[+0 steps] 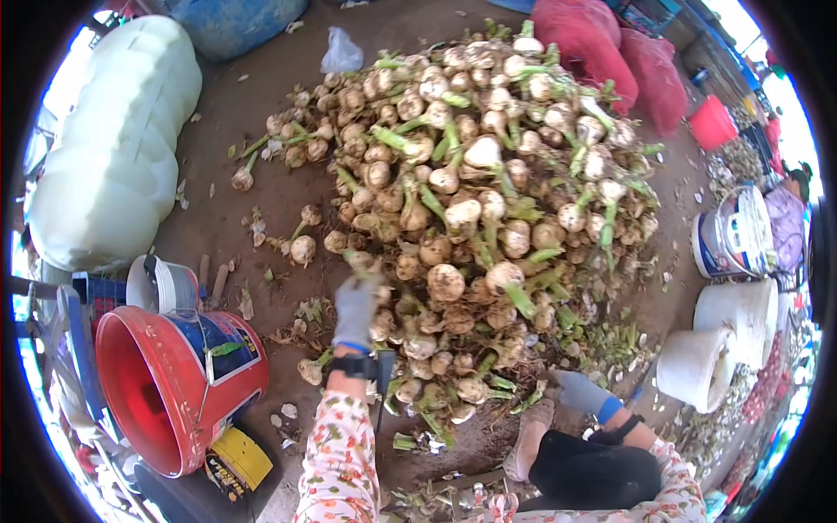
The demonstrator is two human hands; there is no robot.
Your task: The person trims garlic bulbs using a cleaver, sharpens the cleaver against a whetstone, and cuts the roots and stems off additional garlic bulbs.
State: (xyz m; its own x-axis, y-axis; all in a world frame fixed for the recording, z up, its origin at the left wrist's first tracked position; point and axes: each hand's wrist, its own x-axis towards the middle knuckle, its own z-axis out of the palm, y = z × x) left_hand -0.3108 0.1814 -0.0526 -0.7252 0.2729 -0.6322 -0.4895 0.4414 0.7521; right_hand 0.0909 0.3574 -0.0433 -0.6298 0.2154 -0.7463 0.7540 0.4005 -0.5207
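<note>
A big heap of soil-stained pale bulbs (446, 282), which look like garlic with cut green stems, lies on the ground before me. Over the heap's left edge reaches my left hand (355, 307), in a grey glove. Its fingertips are smeared by motion beside a green stem, so its grip does not show. My right hand (582, 392), gloved in grey with a blue cuff, is low at the heap's near right side, by my shoe (526, 446). Its fingers look closed and point left; what they hold, if anything, I cannot make out.
On the left stand a red bucket (131, 383), a smaller white bucket (174, 286) and a large pale-green bundle (122, 148). White buckets (689, 370) line the right side. Red sacks (588, 52) lie behind the heap. Leaf trimmings (610, 349) litter the ground.
</note>
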